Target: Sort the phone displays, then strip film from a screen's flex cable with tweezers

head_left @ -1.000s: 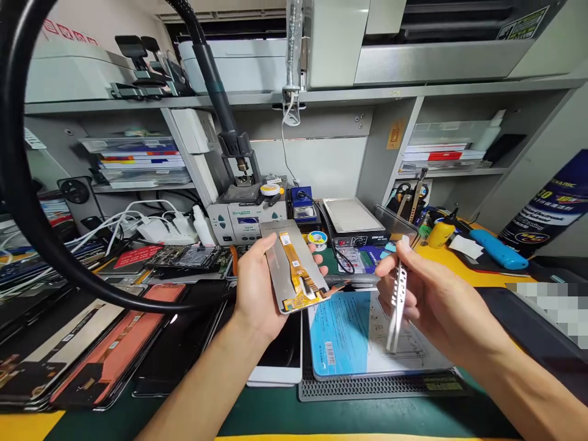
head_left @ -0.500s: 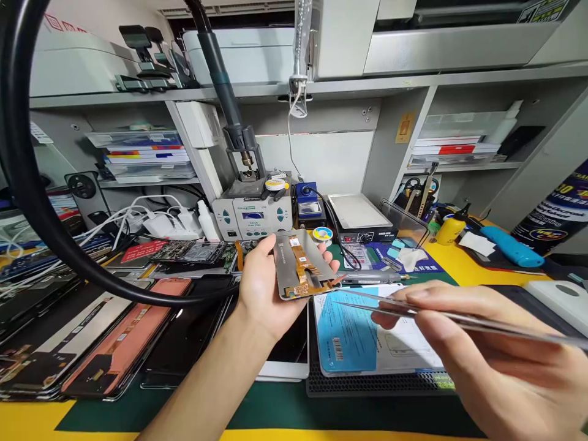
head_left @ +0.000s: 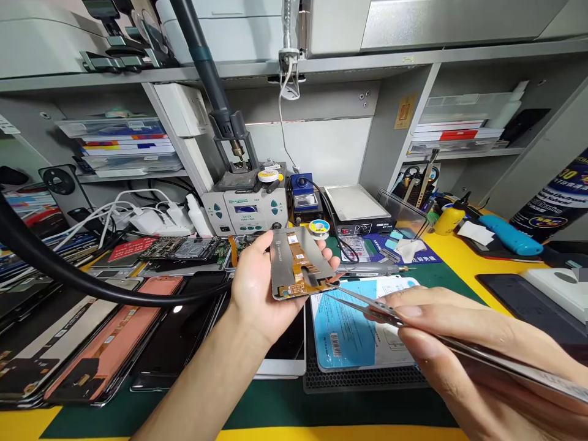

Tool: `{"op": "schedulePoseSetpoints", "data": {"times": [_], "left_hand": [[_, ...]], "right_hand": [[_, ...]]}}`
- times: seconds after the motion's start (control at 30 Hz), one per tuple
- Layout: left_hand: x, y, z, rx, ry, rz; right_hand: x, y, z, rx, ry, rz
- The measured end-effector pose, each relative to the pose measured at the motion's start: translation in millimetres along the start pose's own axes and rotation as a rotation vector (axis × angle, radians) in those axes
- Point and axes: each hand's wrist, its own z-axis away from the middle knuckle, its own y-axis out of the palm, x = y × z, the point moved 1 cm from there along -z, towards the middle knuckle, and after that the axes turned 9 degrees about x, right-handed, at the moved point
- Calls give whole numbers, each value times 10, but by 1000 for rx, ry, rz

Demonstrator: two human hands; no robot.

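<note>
We held the metal-backed panel tilted above the bench, its orange flex cable facing up. Our left hand gripped it, thumb on the near left edge, fingertips showing past the right edge. Our right hand pinched the tweezers between thumb and fingers, their tips slightly apart at the panel's lower right corner; we could not tell whether they touched it. Below the tweezers lay a blue-and-white package on a perforated mat. Behind the panel stood a grey station, near a solder spool.
</note>
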Motion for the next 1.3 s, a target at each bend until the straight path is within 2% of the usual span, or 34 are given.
{"op": "schedulePoseSetpoints", "data": {"times": [0.27,0.73,1.03,1.2,1.3], "left_hand": [[-2,-17,-4,18,-1,-5],[-8,-10,12,35,-17,-64],[1,28,23,15,-23,-27],[-9,18,22,27,-29,13],[-8,26,35,26,-39,11]], "right_hand": [[-53,-3,102,10,3,8],[-53,-30,93,64,-15,13],[-56,-22,100,57,28,-44],[-41,-36,32,148,-48,-40],[-50,-39,10,147,-74,-61]]}}
